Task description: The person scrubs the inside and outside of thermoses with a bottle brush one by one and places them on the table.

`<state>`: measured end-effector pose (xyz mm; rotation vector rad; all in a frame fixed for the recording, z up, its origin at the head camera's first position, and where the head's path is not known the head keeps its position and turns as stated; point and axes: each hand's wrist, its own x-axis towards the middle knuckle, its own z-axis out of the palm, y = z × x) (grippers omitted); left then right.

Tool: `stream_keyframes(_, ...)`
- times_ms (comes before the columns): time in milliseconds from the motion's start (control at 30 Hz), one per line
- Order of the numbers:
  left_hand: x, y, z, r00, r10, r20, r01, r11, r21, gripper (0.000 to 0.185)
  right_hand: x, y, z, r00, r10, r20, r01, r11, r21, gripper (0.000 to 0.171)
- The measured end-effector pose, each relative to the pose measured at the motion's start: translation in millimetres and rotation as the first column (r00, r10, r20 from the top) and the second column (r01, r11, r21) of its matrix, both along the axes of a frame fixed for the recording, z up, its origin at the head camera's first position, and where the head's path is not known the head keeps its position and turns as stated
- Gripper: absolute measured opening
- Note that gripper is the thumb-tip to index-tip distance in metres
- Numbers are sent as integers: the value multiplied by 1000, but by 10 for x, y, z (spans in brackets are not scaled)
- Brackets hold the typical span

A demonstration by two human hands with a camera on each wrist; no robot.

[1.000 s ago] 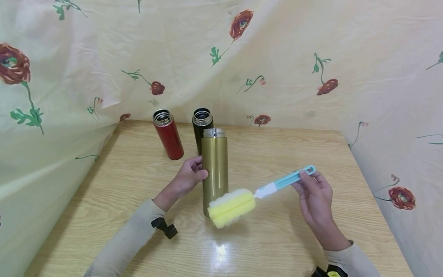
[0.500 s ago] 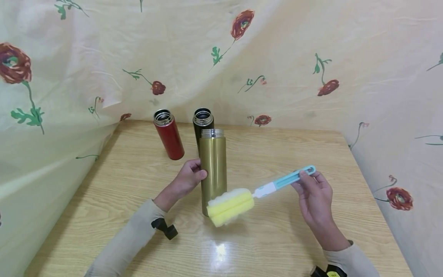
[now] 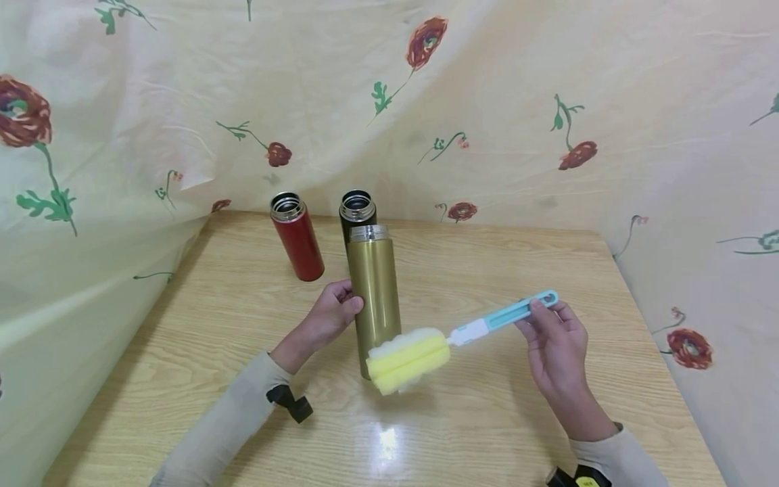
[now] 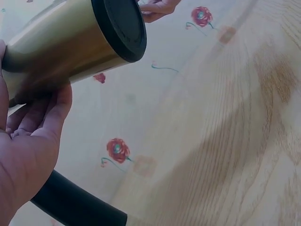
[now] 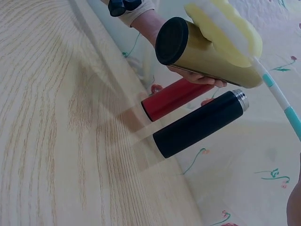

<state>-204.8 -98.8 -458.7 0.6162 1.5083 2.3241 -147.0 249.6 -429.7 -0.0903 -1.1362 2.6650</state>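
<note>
My left hand (image 3: 331, 312) grips a gold thermos flask (image 3: 373, 291) round its middle and holds it above the table, nearly upright, its metal neck bare of a lid. In the left wrist view the flask's black base (image 4: 123, 28) shows off the table. With thumb and fingers, my right hand (image 3: 558, 352) pinches the blue end of a bottle brush (image 3: 508, 315). The brush's yellow and white sponge head (image 3: 409, 358) points left and hides part of the flask's lower body in the head view. Whether sponge and flask touch, I cannot tell.
A red flask (image 3: 298, 240) stands upright at the back left of the wooden table (image 3: 487, 270). Beside it a black flask (image 3: 358, 210) stands partly hidden behind the gold one. Both are open at the top. Flowered cloth (image 3: 517, 88) hangs round the back and sides.
The gold flask's top has tilted slightly to the left. The brush has shifted a little up and to the right with my right hand. The red and black flasks stay put.
</note>
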Motion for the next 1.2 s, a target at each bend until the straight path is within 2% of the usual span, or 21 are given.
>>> stream_keyframes(267, 0, 6, -20, 1000, 9, -12, -9, 1000, 25, 59, 3, -6, 1, 1000, 0, -7, 0, 1000, -5, 4)
stream_keyframes(433, 1, 19, -20, 1000, -19, 13, 18, 997, 72, 58, -1, -2, 11, 1000, -9, -3, 9, 1000, -26, 5)
stream_keyframes(800, 11, 25, -51, 998, -38, 47, 35, 997, 71, 70, 2, 4, 52, 1000, -17, 5, 17, 999, -43, 4)
stream_keyframes(933, 33, 20, -22, 997, -45, 64, 41, 998, 55, 59, 2, -3, 63, 999, -29, 16, 29, 999, -32, 4)
stream_keyframes(1133, 53, 9, 32, 994, -67, 85, 64, 997, 41, 31, 12, -5, 70, 999, -30, 23, 31, 999, -16, 4)
stream_keyframes(1200, 54, 8, 45, 994, -76, 83, 72, 996, 43, 28, 14, -7, 71, 999, -31, 23, 32, 999, -18, 4)
